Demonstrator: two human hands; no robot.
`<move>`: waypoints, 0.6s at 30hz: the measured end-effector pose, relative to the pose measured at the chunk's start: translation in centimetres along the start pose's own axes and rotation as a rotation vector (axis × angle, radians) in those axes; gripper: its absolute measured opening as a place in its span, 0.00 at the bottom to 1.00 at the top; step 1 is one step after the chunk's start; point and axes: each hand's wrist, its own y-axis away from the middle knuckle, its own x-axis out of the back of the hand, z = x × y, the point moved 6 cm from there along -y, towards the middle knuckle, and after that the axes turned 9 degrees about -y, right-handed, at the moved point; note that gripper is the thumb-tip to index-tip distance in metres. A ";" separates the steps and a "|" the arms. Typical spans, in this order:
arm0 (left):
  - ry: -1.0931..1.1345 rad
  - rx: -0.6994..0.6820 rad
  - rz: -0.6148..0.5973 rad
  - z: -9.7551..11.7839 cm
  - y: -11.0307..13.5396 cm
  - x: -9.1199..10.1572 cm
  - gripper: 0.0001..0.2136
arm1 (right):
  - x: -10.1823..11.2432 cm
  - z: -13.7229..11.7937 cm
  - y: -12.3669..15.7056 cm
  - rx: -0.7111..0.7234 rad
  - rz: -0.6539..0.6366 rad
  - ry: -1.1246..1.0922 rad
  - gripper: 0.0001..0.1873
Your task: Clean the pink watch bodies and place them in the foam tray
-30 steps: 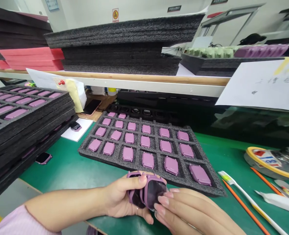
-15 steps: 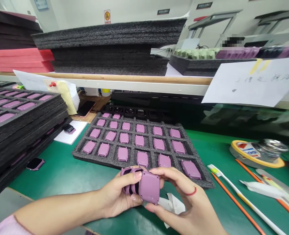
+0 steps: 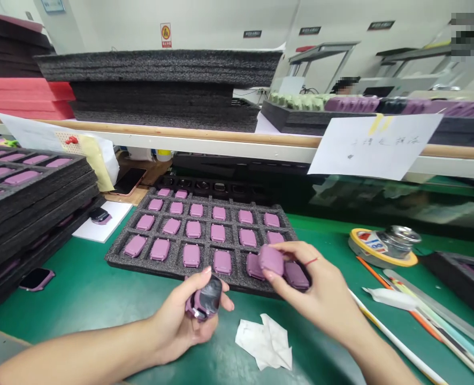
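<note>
My left hand is closed round purple watch cases, one showing its dark glossy face; how many it holds is partly hidden. Between the thumb and fingers of my right hand is another purple watch case, its plain back toward me. That hand hovers over the near right part of a black foam tray. Purple watch cases lie back up in most of the tray's compartments. On the green bench between my hands is a crumpled white wipe.
Stacked foam trays stand at the left, with a dark-faced watch beside them. A white pad carries another watch. At right lie a tape roll with a metal-topped jar, a white tube and sticks. A shelf crosses behind.
My right hand has moved away from my left, carrying one watch case over the tray's near right side. My left hand has shifted slightly left and turned its held cases. The wipe is now uncovered.
</note>
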 end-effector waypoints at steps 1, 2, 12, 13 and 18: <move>-0.016 -0.001 -0.017 0.0 0.0 0.0 0.21 | -0.8 -0.1 0.1 0.018 -0.053 -0.001 0.14; -0.022 -0.002 -0.035 -0.1 0.0 0.0 0.20 | -1.6 -0.4 0.4 0.037 -0.105 -0.005 0.15; 0.060 0.038 -0.172 -1.0 -0.3 -1.0 0.21 | -2.3 -4.7 1.7 0.212 -0.090 -0.281 0.23; 0.042 0.034 -0.177 -1.0 -0.3 -1.1 0.22 | -2.3 -5.6 1.8 0.250 -0.094 -0.317 0.21; 0.021 0.002 -0.235 -1.2 -0.3 -1.6 0.22 | -3.5 -7.8 2.0 0.258 -0.121 -0.376 0.03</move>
